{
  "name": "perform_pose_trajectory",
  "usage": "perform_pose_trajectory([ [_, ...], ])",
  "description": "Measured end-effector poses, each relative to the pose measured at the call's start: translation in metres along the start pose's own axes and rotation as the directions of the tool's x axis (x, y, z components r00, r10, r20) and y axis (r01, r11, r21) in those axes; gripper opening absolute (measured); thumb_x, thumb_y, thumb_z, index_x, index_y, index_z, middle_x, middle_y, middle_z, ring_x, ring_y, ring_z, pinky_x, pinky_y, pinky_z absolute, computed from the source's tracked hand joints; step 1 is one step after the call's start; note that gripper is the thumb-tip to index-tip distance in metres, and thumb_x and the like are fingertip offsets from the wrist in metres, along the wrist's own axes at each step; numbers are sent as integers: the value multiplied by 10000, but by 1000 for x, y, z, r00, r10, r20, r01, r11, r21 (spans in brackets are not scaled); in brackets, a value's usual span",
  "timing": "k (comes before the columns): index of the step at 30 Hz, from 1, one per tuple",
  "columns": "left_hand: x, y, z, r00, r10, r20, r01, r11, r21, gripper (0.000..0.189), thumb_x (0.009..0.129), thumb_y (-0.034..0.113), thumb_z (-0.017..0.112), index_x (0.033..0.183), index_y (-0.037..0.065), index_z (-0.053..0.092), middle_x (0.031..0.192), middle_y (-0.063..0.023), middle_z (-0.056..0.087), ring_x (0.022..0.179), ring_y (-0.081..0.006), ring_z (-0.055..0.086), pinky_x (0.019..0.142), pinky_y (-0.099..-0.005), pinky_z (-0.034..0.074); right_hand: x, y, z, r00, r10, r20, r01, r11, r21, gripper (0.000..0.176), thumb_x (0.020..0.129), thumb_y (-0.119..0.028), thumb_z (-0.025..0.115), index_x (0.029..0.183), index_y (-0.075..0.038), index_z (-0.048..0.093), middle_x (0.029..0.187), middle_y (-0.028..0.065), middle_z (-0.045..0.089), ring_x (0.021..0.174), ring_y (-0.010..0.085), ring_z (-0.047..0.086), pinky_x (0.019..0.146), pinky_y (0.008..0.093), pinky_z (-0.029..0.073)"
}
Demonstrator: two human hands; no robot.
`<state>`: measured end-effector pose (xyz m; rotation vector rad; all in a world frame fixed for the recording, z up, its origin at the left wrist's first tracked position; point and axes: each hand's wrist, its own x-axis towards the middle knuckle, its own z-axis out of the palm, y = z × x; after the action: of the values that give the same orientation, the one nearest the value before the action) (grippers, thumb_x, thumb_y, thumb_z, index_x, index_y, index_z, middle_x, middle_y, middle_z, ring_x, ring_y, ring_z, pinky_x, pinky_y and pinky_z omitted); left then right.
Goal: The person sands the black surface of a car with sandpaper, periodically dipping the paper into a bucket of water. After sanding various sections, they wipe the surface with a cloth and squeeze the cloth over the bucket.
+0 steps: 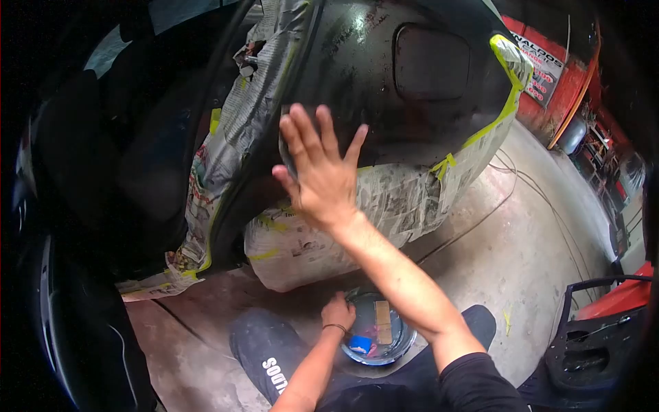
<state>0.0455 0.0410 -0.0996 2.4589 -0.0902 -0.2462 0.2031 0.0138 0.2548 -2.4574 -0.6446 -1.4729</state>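
My right hand (319,172) lies with its fingers spread on the dark, dull body panel (357,75) of a car. A thin grey edge shows beside the fingers on its left side; what it belongs to is mostly hidden. Lower down, my left hand (338,314) is closed at the left rim of a round basin (405,345) standing between my legs. Inside the basin are a tan block (383,323) and a blue piece (360,344). A square fuel-door outline (432,62) marks the upper panel.
Newspaper masking (384,206) with yellow tape covers the wheel area, and more newspaper (237,130) lines the door opening. A hose (473,230) crosses the concrete floor. A loose black door panel (590,343) stands at the right, below a red drum (549,89) with a sign.
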Motion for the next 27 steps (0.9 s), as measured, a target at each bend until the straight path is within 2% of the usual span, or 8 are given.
perform_pose_trajectory([
  [5, -6, 2, -7, 1000, 13, -14, -13, 1000, -13, 433, 956, 253, 680, 1299, 12, 571, 1150, -270, 718, 1058, -475, 722, 917, -574, 584, 141, 53, -28, 935, 136, -327, -144, 990, -1, 717, 1114, -562, 432, 1654, -91, 435, 1734, 122, 407, 1621, 400, 306, 1214, 851, 60],
  [7, -7, 7, -9, 1000, 0, 12, 0, 1000, -14, 438, 957, 254, 679, 1304, 9, 570, 1152, -271, 719, 1057, -481, 720, 923, -576, 581, 149, 43, -17, 889, 116, -443, -313, 860, -402, 665, 1174, -445, 324, 1715, -61, 288, 1809, 106, 244, 1671, 329, 203, 1308, 709, 83],
  [9, -8, 7, -8, 1000, 19, -2, -19, 1000, -17, 458, 952, 255, 686, 1319, 9, 567, 1160, -274, 720, 1059, -486, 718, 927, -578, 578, 105, 39, -26, 940, 99, -326, -76, 994, 84, 625, 1119, -472, 492, 1628, -109, 487, 1722, 110, 430, 1622, 398, 305, 1227, 821, 119],
  [13, -7, 11, -9, 1000, 3, 1, -3, 999, -38, 493, 938, 258, 702, 1342, 11, 564, 1182, -283, 719, 1072, -498, 712, 939, -584, 573, -31, 87, -30, 977, 197, -88, -204, 974, -93, 623, 1134, -393, 485, 1691, -128, 393, 1774, 119, 336, 1648, 382, 263, 1273, 744, 66],
  [16, -3, 9, -5, 1000, -20, 22, 19, 999, 31, 513, 934, 258, 708, 1363, 22, 554, 1187, -290, 717, 1088, -499, 708, 947, -585, 569, -51, 132, -36, 767, 610, -200, -596, 792, 133, 675, 1120, -418, 521, 1695, -97, 371, 1786, 143, 297, 1657, 399, 225, 1282, 732, 59],
  [22, -4, 5, 1, 1000, 16, 10, -17, 999, 44, 555, 933, 284, 721, 1393, 36, 534, 1182, -293, 717, 1100, -496, 704, 958, -578, 565, -19, 45, -21, 975, 189, -119, -155, 956, 250, 670, 1085, -425, 581, 1679, -158, 424, 1770, 86, 350, 1656, 370, 241, 1283, 751, 88],
  [25, -3, 11, -8, 999, -23, 23, 21, 997, 70, 568, 922, 310, 725, 1376, 21, 546, 1206, -301, 712, 1116, -497, 699, 981, -573, 559, -37, 135, -56, 998, 66, -25, -68, 992, -104, 665, 1089, -424, 571, 1683, -168, 416, 1763, 53, 369, 1650, 367, 261, 1285, 745, 97],
  [27, -4, 15, -5, 998, -50, 30, 47, 995, 90, 580, 915, 326, 727, 1372, 16, 552, 1214, -305, 710, 1124, -498, 697, 988, -570, 558, -50, 179, -74, 902, 431, -17, -432, 901, -41, 684, 1126, -455, 481, 1716, -147, 325, 1798, 78, 281, 1672, 363, 188, 1309, 721, 27],
])
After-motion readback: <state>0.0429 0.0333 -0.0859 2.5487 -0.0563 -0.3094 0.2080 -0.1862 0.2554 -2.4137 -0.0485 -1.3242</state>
